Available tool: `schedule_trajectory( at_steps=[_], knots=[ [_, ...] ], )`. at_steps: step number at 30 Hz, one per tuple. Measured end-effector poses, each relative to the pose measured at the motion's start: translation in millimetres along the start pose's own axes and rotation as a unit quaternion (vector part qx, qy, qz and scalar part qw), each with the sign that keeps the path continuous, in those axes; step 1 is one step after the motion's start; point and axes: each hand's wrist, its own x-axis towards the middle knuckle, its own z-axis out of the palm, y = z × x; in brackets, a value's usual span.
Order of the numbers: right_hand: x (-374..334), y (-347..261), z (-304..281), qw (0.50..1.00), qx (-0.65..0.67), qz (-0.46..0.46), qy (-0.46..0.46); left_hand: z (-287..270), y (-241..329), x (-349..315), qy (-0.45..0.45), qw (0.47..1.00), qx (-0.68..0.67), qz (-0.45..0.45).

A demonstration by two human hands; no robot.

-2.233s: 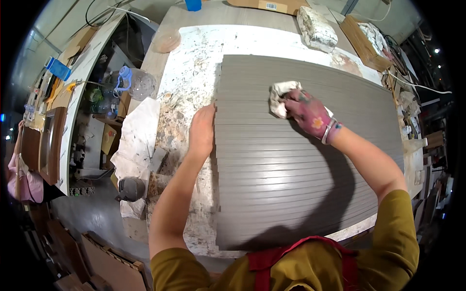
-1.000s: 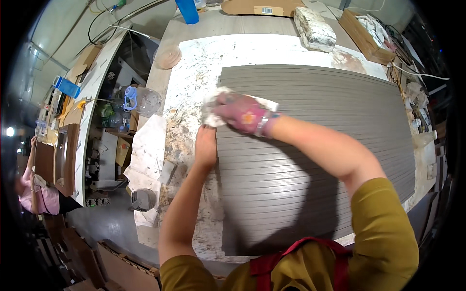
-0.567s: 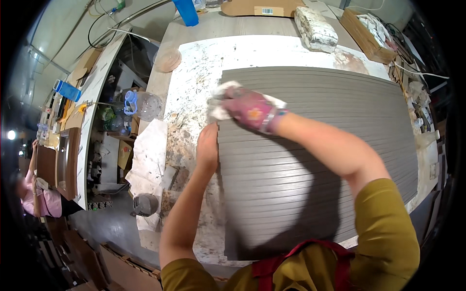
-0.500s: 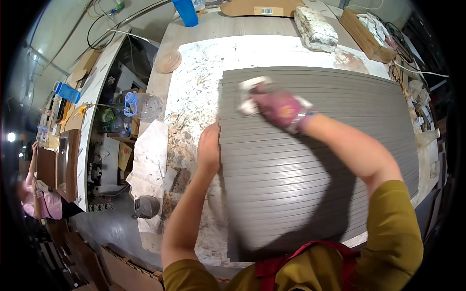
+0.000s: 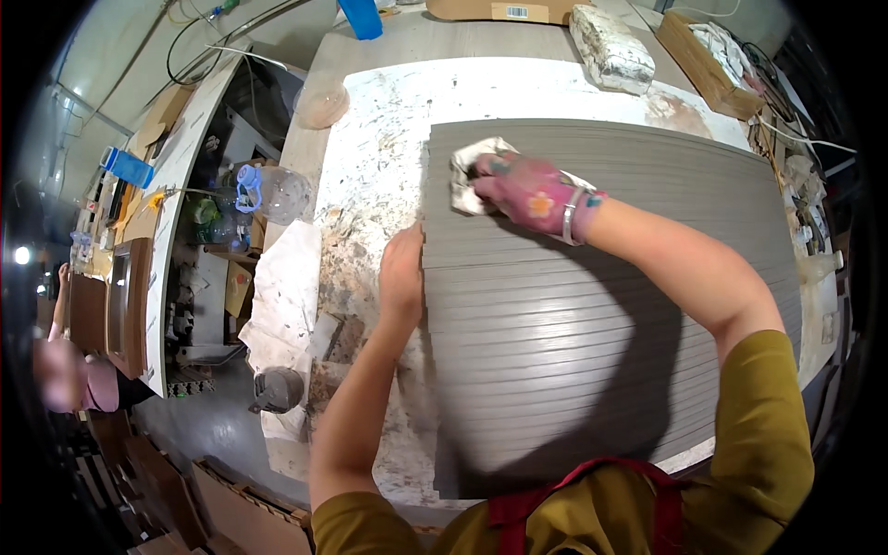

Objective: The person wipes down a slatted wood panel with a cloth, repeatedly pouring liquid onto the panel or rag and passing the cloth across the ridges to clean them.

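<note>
A large grey panel (image 5: 555,361) with many narrow parallel grooves lies flat on the workbench in front of me. My right hand (image 5: 532,192), in a purple-pink flowered glove banded at the wrist, is closed on a crumpled white rag (image 5: 467,176). It presses the rag onto the panel near its far left corner. Bare, my left hand (image 5: 400,277) holds the panel's left edge. Its fingers lie along that edge and are partly hidden from view.
Paint-spattered white sheeting (image 5: 370,139) covers the bench under the panel. At the left stand a clear bottle with a blue handle (image 5: 277,197), a stained cloth (image 5: 282,287) and a dark cup (image 5: 277,390). A wrapped block (image 5: 610,51) and a wooden box (image 5: 712,69) sit at the back. Another person (image 5: 69,375) is far left.
My right hand and the rag have shifted slightly left and nearer to me over the panel. My left hand stays at the edge. The view has tilted a little.
</note>
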Motion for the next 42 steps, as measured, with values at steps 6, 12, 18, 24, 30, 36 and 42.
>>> schedule_trajectory(
  at_steps=[6,12,18,24,30,36,42],
  knots=[
    [35.8,-9.3,9.3,0.998,0.028,0.016,0.049,9.0,9.5,9.4,-0.011,0.998,0.039,0.049],
    [-82.3,13.3,-26.8,0.998,0.023,0.058,0.029,-1.6,0.8,1.1,-0.007,0.999,0.033,0.025],
    [-117.6,38.9,-48.6,0.979,-0.072,0.19,0.035,-3.7,14.9,28.0,0.066,0.968,-0.214,-0.114],
    [-97.4,25.5,-42.8,0.989,-0.016,0.146,0.009,8.8,6.1,58.0,0.021,0.987,-0.13,-0.091],
    [27.0,-27.6,19.4,0.999,0.013,0.046,0.022,16.5,-0.7,61.2,-0.019,0.972,-0.184,-0.146],
    [-15.7,-5.4,17.6,0.991,-0.02,-0.008,0.134,13.3,5.2,60.6,0.025,0.985,-0.159,-0.062],
    [-192.1,106.0,-68.4,0.941,0.031,0.287,0.175,10.7,-5.8,93.1,0.049,0.93,-0.333,-0.15]
  ],
)
